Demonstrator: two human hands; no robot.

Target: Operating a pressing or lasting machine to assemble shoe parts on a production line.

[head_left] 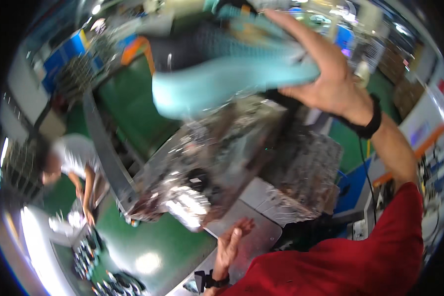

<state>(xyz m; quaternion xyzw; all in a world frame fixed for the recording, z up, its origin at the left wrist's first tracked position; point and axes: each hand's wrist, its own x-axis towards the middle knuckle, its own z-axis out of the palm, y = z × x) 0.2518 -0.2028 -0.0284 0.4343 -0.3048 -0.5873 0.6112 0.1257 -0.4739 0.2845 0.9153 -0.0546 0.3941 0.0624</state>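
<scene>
A sneaker with a thick turquoise sole and a dark and turquoise upper (202, 81) is held up high, smeared by motion. My right hand (330, 81), with a black band at its wrist, grips the shoe by its right end. Thumb and fingers lie on opposite sides of it. Low in the view is my left hand (232, 241), holding nothing, its fingers stretched out over a metal tabletop (254, 224). A black device is strapped to that wrist. Under the shoe stands a bulky workstation wrapped in shiny, stained clear film (232, 143).
A grey curved metal rail (103, 143) runs left of the workstation, beside a green belt or panel (130, 96). At the left, another person (79, 160) bends forward near several shoes (87, 254). A blue and orange-edged bench (375, 172) is at the right.
</scene>
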